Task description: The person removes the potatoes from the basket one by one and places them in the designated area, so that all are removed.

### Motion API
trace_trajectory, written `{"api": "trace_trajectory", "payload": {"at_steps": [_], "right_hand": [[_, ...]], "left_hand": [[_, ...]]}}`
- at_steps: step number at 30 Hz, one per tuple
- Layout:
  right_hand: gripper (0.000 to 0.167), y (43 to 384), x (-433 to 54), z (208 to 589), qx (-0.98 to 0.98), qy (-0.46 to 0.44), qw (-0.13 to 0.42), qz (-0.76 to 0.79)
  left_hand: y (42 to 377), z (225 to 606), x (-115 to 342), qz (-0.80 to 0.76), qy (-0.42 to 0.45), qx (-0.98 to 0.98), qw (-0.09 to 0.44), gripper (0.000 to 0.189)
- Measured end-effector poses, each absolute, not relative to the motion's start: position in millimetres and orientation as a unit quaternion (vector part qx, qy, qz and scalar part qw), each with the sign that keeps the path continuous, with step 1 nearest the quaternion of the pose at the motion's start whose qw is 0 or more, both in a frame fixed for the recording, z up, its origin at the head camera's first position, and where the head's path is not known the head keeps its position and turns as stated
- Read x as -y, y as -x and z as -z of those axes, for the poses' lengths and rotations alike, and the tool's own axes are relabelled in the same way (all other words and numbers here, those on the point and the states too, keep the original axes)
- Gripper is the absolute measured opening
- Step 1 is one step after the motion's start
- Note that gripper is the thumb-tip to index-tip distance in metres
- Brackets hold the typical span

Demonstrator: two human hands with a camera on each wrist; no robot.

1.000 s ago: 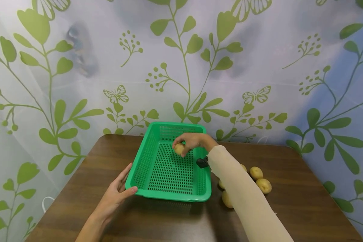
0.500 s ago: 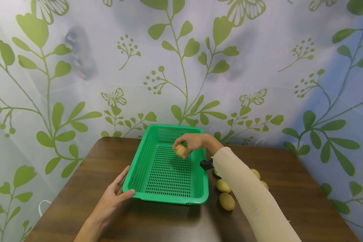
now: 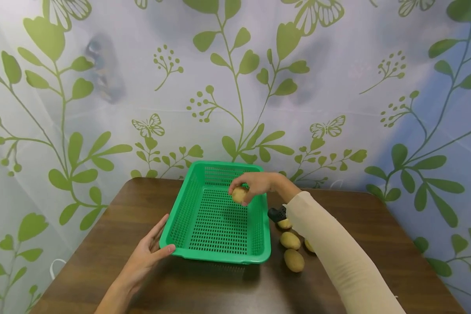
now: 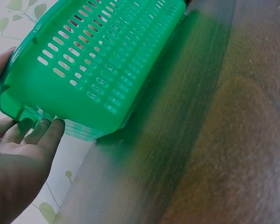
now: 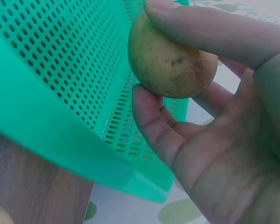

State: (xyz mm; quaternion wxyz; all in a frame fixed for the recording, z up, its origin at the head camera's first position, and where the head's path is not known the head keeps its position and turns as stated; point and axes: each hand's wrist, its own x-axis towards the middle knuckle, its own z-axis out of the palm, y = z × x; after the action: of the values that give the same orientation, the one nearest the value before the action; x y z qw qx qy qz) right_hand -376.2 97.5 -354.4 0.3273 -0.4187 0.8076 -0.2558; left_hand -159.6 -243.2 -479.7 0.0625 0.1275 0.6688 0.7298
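A potato point(image 3: 240, 195) is in my right hand point(image 3: 259, 183), over the right rear part of the green plastic basket point(image 3: 216, 255). The right wrist view shows the potato point(image 5: 172, 60) pinched between thumb and fingers, with the perforated basket wall behind it. My left hand point(image 3: 143, 257) holds the basket's near left corner, thumb at the rim. From the left wrist view, the fingers of the left hand point(image 4: 25, 149) bend under the rim from outside. Inside the basket only its slotted floor shows.
Several loose potatoes point(image 3: 290, 240) lie on the brown wooden table point(image 3: 216, 292) right of the basket, some hidden behind the right sleeve point(image 3: 337, 248). A black wrist device point(image 3: 276, 213) hangs by the right wrist. A leaf-patterned curtain point(image 3: 235, 87) stands behind the table.
My right hand has shifted slightly to the right with the potato still held, and its forearm now covers different potatoes on the table. The left hand keeps hold of the basket corner.
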Motion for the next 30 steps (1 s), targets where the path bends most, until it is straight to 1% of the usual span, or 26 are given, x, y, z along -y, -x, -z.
{"api": "trace_trajectory", "payload": {"at_steps": [14,30], "right_hand": [[0.044,360.5,-119.7,354.0,-0.806,0.415,0.321,0.275],[0.042,342.6,-136.4,348.2,-0.790,0.414,0.337,0.301]], "left_hand": [[159.7,478.2,240.1,-0.728,-0.119,-0.672,0.061,0.082],[159.8,481.1,242.3,-0.728,-0.123,-0.671,0.061,0.081]]}}
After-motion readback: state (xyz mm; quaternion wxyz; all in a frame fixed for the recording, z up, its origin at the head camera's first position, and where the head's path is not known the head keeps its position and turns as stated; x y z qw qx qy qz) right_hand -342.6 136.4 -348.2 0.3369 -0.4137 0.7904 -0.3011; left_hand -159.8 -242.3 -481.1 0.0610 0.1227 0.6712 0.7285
